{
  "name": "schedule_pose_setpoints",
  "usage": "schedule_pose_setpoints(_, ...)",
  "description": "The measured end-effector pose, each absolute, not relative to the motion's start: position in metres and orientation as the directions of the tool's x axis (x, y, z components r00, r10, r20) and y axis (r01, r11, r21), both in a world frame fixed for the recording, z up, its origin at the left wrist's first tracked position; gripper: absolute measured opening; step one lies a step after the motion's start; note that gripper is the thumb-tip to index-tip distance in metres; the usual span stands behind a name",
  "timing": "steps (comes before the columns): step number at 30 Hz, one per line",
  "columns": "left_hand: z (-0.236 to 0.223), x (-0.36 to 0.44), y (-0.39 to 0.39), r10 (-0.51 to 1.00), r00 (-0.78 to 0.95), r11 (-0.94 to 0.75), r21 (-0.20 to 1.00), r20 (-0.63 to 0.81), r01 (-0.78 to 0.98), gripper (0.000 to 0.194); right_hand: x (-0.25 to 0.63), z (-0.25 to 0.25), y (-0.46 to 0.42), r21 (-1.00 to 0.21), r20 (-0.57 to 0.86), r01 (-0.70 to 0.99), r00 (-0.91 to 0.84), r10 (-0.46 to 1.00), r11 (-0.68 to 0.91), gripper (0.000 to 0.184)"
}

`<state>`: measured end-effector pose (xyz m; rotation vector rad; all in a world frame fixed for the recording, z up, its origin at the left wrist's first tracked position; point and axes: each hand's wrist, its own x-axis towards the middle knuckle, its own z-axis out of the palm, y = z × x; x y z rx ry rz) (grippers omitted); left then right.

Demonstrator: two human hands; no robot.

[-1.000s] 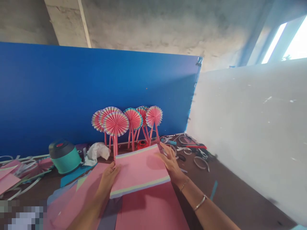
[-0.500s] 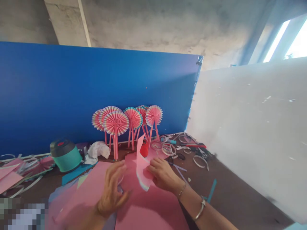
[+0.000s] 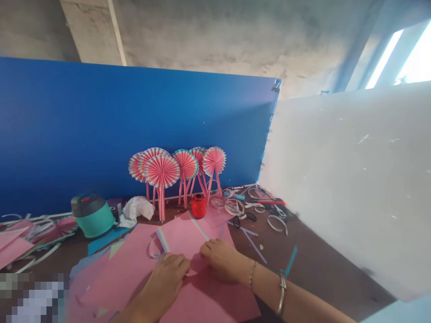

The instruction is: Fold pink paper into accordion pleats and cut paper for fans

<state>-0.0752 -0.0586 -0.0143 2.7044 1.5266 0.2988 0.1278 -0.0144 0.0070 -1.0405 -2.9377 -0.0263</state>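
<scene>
A pink paper sheet (image 3: 183, 235) with pale striped borders on its left and right edges lies flat in front of me, over larger pink sheets (image 3: 215, 298). My left hand (image 3: 170, 273) has its fingers curled on the sheet's near left part. At the near right part, my right hand (image 3: 222, 260) is closed on the same sheet, its fingertips turned under and partly hidden. A thin curled paper strip (image 3: 152, 249) shows just left of the sheet. The red round container (image 3: 198, 206) stands beyond its far edge.
Several pink pleated paper fans (image 3: 162, 171) lean on the blue partition (image 3: 101, 121). A teal lidded container (image 3: 94, 220) and crumpled white plastic (image 3: 137, 210) are left. Black-handled scissors (image 3: 244, 219), curled strips (image 3: 278, 224) and a red cutter (image 3: 269, 202) lie right, near the white wall (image 3: 343, 179).
The sheet, earlier raised and curved in my right hand, now lies flat. My left hand, earlier spread and apart from it, has come onto its near edge.
</scene>
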Motion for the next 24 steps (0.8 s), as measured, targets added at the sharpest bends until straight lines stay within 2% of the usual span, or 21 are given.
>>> schedule_pose_setpoints(3,-0.008,-0.076,-0.067,0.824,0.524,-0.561,0.181,0.215,0.808,0.021,0.145,0.000,-0.014,-0.003,0.071,0.578,-0.814,0.577,0.816,0.013)
schedule_pose_setpoints(9,0.001,-0.077,-0.074,0.817,0.509,-0.563,0.189,0.271,0.804,0.014,0.151,-0.006,-0.018,-0.122,0.183,0.520,-0.825,0.534,0.845,0.017)
schedule_pose_setpoints(12,-0.001,-0.083,-0.070,0.811,0.480,-0.566,0.242,0.334,0.788,0.012,0.150,-0.002,-0.021,-0.213,0.252,0.465,-0.824,0.508,0.859,0.030)
schedule_pose_setpoints(14,-0.005,-0.090,-0.066,0.788,0.434,-0.578,0.283,0.437,0.765,0.012,0.152,0.001,-0.020,-0.276,0.308,0.453,-0.793,0.525,0.847,0.043)
schedule_pose_setpoints(15,-0.007,-0.094,-0.063,0.765,0.414,-0.595,0.294,0.493,0.748,0.012,0.153,0.002,-0.019,-0.301,0.339,0.453,-0.771,0.538,0.839,0.043)
schedule_pose_setpoints(19,-0.014,-0.107,-0.056,0.645,0.431,-0.692,0.242,0.631,0.680,0.025,0.157,0.003,-0.013,-0.323,0.499,0.468,-0.654,0.568,0.823,0.023)
schedule_pose_setpoints(21,-0.016,-0.109,-0.056,0.629,0.451,-0.714,0.241,0.634,0.657,0.031,0.158,0.003,-0.012,-0.312,0.544,0.447,-0.639,0.544,0.838,0.022)
schedule_pose_setpoints(24,-0.015,-0.106,-0.059,0.659,0.481,-0.717,0.292,0.578,0.633,0.027,0.160,0.003,-0.013,-0.304,0.511,0.407,-0.694,0.508,0.862,0.019)
